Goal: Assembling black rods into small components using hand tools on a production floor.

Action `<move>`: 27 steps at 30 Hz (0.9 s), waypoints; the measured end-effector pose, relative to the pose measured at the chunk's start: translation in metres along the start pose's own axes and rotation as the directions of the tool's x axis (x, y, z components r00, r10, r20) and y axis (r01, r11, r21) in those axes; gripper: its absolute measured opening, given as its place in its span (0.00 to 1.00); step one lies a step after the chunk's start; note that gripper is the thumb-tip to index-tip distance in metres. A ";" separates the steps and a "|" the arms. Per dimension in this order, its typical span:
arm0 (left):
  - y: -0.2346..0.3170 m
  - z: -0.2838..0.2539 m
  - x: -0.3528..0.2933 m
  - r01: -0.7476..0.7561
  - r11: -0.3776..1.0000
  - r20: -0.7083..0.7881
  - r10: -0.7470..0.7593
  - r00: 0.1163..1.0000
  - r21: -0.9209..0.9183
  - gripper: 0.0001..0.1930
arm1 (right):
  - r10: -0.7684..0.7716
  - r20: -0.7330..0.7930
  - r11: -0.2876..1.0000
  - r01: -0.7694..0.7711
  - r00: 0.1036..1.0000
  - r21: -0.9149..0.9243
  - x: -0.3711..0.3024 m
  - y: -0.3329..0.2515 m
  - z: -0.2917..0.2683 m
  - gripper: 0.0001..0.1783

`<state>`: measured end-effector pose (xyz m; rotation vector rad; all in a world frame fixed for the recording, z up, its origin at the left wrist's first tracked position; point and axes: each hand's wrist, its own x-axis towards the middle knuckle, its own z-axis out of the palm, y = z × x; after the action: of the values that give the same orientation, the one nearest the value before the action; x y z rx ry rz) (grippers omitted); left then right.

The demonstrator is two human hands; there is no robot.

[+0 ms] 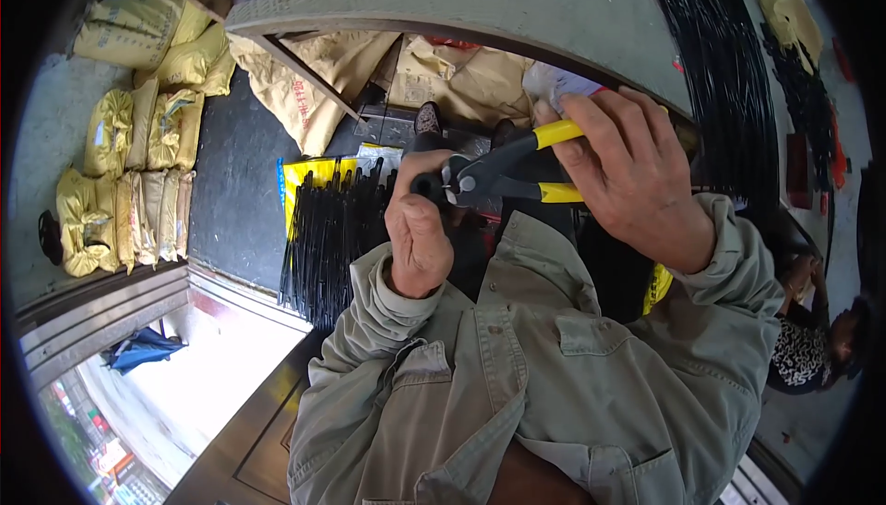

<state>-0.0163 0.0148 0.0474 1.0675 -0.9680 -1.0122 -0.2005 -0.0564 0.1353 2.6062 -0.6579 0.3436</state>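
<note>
My right hand (637, 173) grips a pair of end-cutting pliers (503, 171) with black metal and yellow handle sleeves. Their handles are spread apart, and the jaws point left. At those jaws, my left hand (423, 242) is closed around a black tube-like piece (424, 186) whose round dark end shows. Most of that piece is hidden by the fingers. Whether the jaws bite on it, I cannot tell. Just left of my left hand stands a bundle of thin black rods (332, 246), beside a yellow and blue bag (309, 174).
A grey bench (443, 2) with a dark edge runs across the far side, with long black strips (715, 53) on its right end. Tan sacks (318, 71) lie below it. Yellow sacks (148, 131) are stacked at the left. Another person (803, 348) sits at the right.
</note>
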 end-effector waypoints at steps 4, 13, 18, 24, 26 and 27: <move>-0.001 -0.001 -0.002 -0.095 0.995 0.025 0.094 0.995 0.041 0.32 | -0.108 0.102 0.989 0.117 0.989 -0.089 0.001 0.008 -0.014 0.11; -0.003 -0.004 0.002 -0.072 0.992 0.086 0.063 0.994 0.106 0.35 | -0.107 0.140 0.912 0.042 0.984 0.409 -0.010 0.010 0.020 0.13; 0.009 -0.015 0.002 0.004 0.998 0.342 0.019 0.939 -0.065 0.33 | -0.252 0.294 0.443 -0.160 0.922 0.882 -0.004 0.028 0.004 0.13; -0.002 -0.018 0.000 0.019 0.992 0.410 0.035 0.912 -0.129 0.34 | -0.480 0.705 0.152 -0.742 0.522 0.652 0.018 0.045 -0.025 0.08; -0.001 -0.017 -0.002 0.016 0.993 0.396 0.034 0.918 -0.121 0.34 | -0.487 0.700 0.174 -0.727 0.523 0.664 0.020 0.046 -0.026 0.08; 0.002 -0.014 -0.002 0.013 0.993 0.395 0.036 0.918 -0.121 0.34 | -0.491 0.696 0.196 -0.713 0.523 0.674 0.020 0.048 -0.026 0.08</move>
<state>-0.0027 0.0203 0.0460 0.7659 -1.2190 -1.2916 -0.2101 -0.0902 0.1816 4.0154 -1.3782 -1.1202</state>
